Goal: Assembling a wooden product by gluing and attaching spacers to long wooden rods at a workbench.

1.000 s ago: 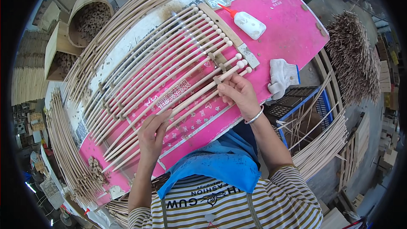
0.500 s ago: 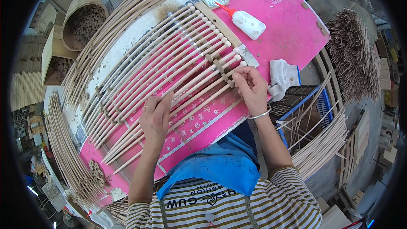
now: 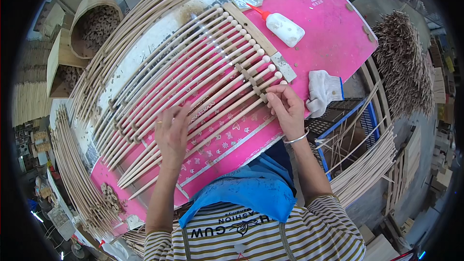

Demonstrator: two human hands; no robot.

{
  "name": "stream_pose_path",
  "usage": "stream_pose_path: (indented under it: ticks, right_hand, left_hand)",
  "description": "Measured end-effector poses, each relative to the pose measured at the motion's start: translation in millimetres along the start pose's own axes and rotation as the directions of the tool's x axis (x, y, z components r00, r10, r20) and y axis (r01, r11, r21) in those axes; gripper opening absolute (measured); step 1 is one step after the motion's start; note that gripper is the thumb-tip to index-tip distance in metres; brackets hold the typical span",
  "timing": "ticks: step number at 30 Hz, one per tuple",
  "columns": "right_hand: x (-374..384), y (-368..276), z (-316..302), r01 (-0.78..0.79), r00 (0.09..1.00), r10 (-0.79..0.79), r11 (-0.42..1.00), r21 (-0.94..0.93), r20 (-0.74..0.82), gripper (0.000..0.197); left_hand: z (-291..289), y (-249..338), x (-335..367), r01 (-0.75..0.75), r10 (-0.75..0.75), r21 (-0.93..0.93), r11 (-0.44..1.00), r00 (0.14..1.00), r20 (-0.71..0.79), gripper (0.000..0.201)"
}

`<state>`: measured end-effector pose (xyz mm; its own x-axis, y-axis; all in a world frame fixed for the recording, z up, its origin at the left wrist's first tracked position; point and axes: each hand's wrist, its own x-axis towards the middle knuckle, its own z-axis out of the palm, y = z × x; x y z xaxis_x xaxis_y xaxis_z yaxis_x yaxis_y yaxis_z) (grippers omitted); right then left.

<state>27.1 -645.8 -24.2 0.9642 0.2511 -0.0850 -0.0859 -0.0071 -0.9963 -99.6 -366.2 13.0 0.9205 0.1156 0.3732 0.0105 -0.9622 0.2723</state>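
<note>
A row of pale wooden sticks (image 3: 193,79) lies side by side on the pink sheet, tipped with round wooden beads (image 3: 260,52) beside a wooden bar (image 3: 261,38). Small brown wooden rings (image 3: 253,83) sit on several of the nearer sticks, below the beads. My right hand (image 3: 288,111) pinches the bead end of the nearest stick (image 3: 227,129), its fingertips by that stick's ring; the bead end is partly hidden. Over the middle of the nearer sticks hovers my left hand (image 3: 171,135), fingers loosely bent and apart, with nothing visible in it.
A white glue bottle (image 3: 286,30) with a red nozzle lies beyond the bar. A white glove (image 3: 323,92) rests at the table's right edge, above a blue crate (image 3: 369,121). Wooden tubs (image 3: 96,0) of rings and bundled sticks (image 3: 79,174) stand to the left.
My left hand has lifted off the sticks and drawn slightly left, its fingers loosening. My right hand has shifted a little down, staying at the nearest stick's bead end.
</note>
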Motion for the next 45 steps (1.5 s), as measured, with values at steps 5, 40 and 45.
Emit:
stream_pose_path:
  ticks: [5, 40, 45]
  right_hand:
    - [-4, 0, -3, 0.003, 1.0, -0.004, 1.0, 0.015, 0.026, 0.018]
    - [8, -44, 68, -0.259, 0.941, 0.139, 0.883, 0.391, 0.309, 0.026]
    - [-23, -36, 115, -0.336, 0.849, 0.145, 0.89, 0.308, 0.509, 0.023]
  left_hand:
    - [-10, -39, -4, 0.065, -0.069, 0.078, 0.995, 0.997, 0.041, 0.036]
    - [-119, -26, -83, 0.32, -0.281, -0.185, 0.929, 0.937, 0.207, 0.026]
    - [-86, 14, -47, 0.199, -0.173, -0.253, 0.947, 0.978, 0.119, 0.018]
